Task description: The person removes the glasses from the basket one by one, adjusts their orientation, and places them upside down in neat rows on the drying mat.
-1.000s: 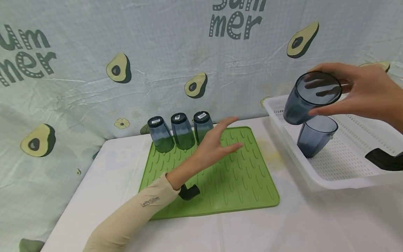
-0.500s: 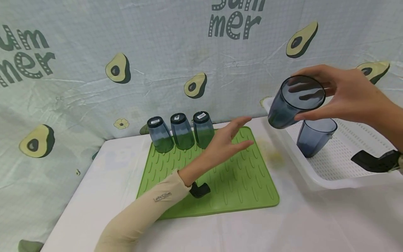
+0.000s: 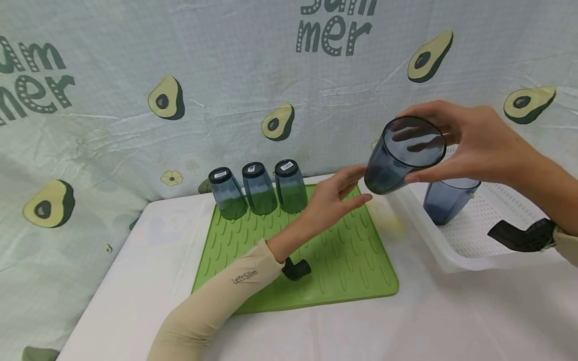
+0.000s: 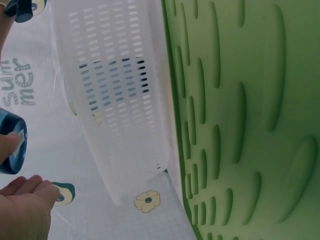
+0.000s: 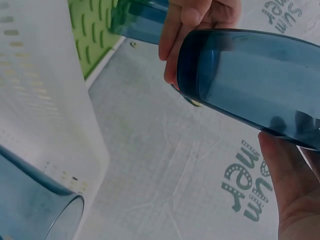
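Note:
My right hand [image 3: 408, 145] grips a blue-grey transparent tumbler [image 3: 384, 173] by its rim. It holds the tumbler tilted in the air over the gap between the green mat [image 3: 352, 271] and the white basket [image 3: 451, 255], mouth toward me. My left hand [image 3: 363, 185] reaches up with straight fingers, and its fingertips touch the tumbler's base. The right wrist view shows the tumbler [image 5: 250, 85] from close up, with left fingers [image 5: 175, 35] at its bottom end. A second tumbler [image 3: 444, 203] stands upright in the basket.
Three tumblers stand upside down in a row at the mat's far edge: [image 3: 226, 193], [image 3: 259, 189], [image 3: 291, 186]. The basket fills the table's right side. An avocado-print cloth hangs behind the white table [image 3: 406, 321].
My right hand has carried the tumbler left and down, from above the basket to the mat's right edge. My left hand has moved right and up to meet its base.

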The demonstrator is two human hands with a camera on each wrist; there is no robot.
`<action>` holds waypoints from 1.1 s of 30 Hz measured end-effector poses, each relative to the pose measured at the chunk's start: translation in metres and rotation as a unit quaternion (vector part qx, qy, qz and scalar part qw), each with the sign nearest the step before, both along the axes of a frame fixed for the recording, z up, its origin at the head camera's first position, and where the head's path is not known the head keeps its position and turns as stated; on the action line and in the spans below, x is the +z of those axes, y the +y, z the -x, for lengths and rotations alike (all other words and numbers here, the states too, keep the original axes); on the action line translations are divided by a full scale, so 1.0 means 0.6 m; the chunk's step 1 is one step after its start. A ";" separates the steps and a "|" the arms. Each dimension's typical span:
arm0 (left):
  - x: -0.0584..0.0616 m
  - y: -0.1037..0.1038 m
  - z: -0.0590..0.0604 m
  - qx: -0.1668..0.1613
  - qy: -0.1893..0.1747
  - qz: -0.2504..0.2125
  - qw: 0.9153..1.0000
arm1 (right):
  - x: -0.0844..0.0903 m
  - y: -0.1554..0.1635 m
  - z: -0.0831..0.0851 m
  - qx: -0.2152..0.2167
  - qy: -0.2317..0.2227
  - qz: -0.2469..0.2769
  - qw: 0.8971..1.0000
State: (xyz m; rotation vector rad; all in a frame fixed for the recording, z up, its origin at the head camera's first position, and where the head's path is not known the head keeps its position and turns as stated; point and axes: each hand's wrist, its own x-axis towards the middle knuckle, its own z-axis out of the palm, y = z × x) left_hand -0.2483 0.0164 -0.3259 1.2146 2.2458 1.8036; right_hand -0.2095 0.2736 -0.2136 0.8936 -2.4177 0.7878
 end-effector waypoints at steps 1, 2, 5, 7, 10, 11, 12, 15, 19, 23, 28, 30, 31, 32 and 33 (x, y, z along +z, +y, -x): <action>-0.001 0.001 0.000 -0.004 -0.001 -0.008 1.000 | 0.000 -0.002 0.000 0.004 0.000 0.001 1.000; -0.002 0.002 0.001 -0.008 -0.004 -0.017 1.000 | -0.001 -0.004 -0.001 0.007 0.000 0.002 1.000; -0.005 0.004 0.001 -0.018 -0.025 -0.044 0.999 | -0.002 -0.007 -0.001 0.012 0.002 0.004 1.000; -0.006 0.004 0.001 -0.028 -0.049 -0.065 0.996 | -0.003 -0.009 -0.001 0.014 0.001 0.010 1.000; -0.008 0.003 0.001 -0.046 -0.073 -0.093 0.992 | -0.005 -0.011 -0.001 0.017 0.000 0.017 1.000; -0.009 0.004 0.001 -0.051 -0.076 -0.100 0.991 | -0.006 -0.011 -0.001 0.020 -0.003 0.020 1.000; -0.010 0.004 0.001 -0.056 -0.078 -0.106 0.990 | -0.007 -0.011 0.000 0.023 -0.004 0.023 0.999; -0.012 0.002 0.002 -0.080 -0.106 -0.148 0.980 | -0.008 -0.011 0.002 0.042 -0.019 0.036 0.998; -0.011 -0.002 0.001 -0.134 -0.172 -0.248 0.944 | -0.005 -0.009 0.005 0.087 -0.069 0.080 0.991; -0.004 -0.004 0.003 -0.177 -0.185 -0.324 0.911 | -0.002 -0.003 0.006 0.084 -0.113 0.105 0.985; -0.004 -0.011 0.002 -0.165 -0.169 -0.364 0.901 | -0.007 -0.002 0.003 0.055 -0.108 0.073 0.990; -0.005 -0.013 0.002 -0.152 -0.163 -0.373 0.901 | -0.010 -0.004 0.000 0.055 -0.095 0.056 0.992; -0.006 -0.014 0.003 -0.146 -0.162 -0.379 0.899 | -0.012 -0.005 -0.001 0.053 -0.090 0.050 0.993; -0.006 -0.014 0.004 -0.139 -0.161 -0.385 0.898 | -0.012 -0.006 -0.002 0.052 -0.087 0.045 0.994; -0.006 -0.014 0.005 -0.133 -0.160 -0.393 0.896 | -0.013 -0.007 -0.003 0.049 -0.085 0.039 0.994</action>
